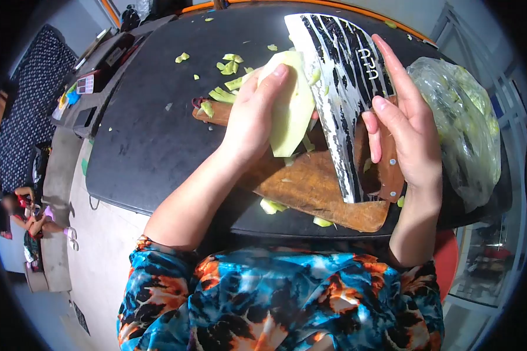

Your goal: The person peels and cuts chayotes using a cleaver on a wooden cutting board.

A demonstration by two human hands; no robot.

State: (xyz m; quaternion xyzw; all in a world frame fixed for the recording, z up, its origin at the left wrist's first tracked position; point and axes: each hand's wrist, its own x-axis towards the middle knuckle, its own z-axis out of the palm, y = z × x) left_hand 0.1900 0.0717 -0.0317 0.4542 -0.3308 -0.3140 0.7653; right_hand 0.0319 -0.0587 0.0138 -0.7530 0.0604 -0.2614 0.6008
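A pale green, flat-sided vegetable piece (288,111) is gripped in my left hand (253,114), thumb across its face. Beside it stands a large cleaver with a black and white blade (348,76), its edge close to the vegetable. The brown riveted handle (390,169) rests against the palm of my right hand (409,120), whose index finger stretches along the blade's back while the other fingers curl by the handle. Under both lies a wooden cutting board (316,187). Green peelings (231,63) are scattered behind my left hand.
A dark table (152,117) carries the board. On its right sits a clear plastic bag (457,123) with green pieces inside. More scraps (272,206) lie by the board's front edge. A person (32,219) is far left. A red seat (446,263) shows at right.
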